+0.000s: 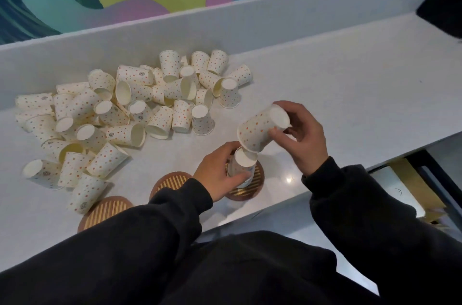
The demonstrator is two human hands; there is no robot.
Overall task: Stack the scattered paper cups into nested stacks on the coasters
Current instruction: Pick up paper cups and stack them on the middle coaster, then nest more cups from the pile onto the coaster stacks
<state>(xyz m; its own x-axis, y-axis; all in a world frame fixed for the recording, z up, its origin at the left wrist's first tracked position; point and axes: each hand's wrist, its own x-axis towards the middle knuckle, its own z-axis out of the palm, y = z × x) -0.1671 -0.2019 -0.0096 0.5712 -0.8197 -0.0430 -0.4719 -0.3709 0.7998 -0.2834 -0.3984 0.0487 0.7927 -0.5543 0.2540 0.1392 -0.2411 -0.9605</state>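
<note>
Two cups are in play at the near edge of the counter [350, 84]: an upturned paper cup [243, 162] stands base-up on the rightmost coaster [258, 176], and a second dotted cup [262, 129] hangs tilted over it, mouth down, its rim right at the lower cup's base. Whether they touch, I cannot tell. The right hand [305, 137] pinches the tilted cup near its closed end between thumb and fingers, while the left hand [220, 174] curls around the standing cup to steady it. Just left lie a middle coaster [172, 182] and a left coaster [105, 212], both bare of cups, and beyond them the scattered pile [130, 109] sprawls toward the back ledge, most cups on their sides or inverted. The likeliest trouble, as I judge it, is the tilt: pressed down at this angle, the rim could snag on the base and crease the thin paper, or shove the lower cup sideways off its coaster. A hard pinch could also dent the wall and jam the nesting.
</note>
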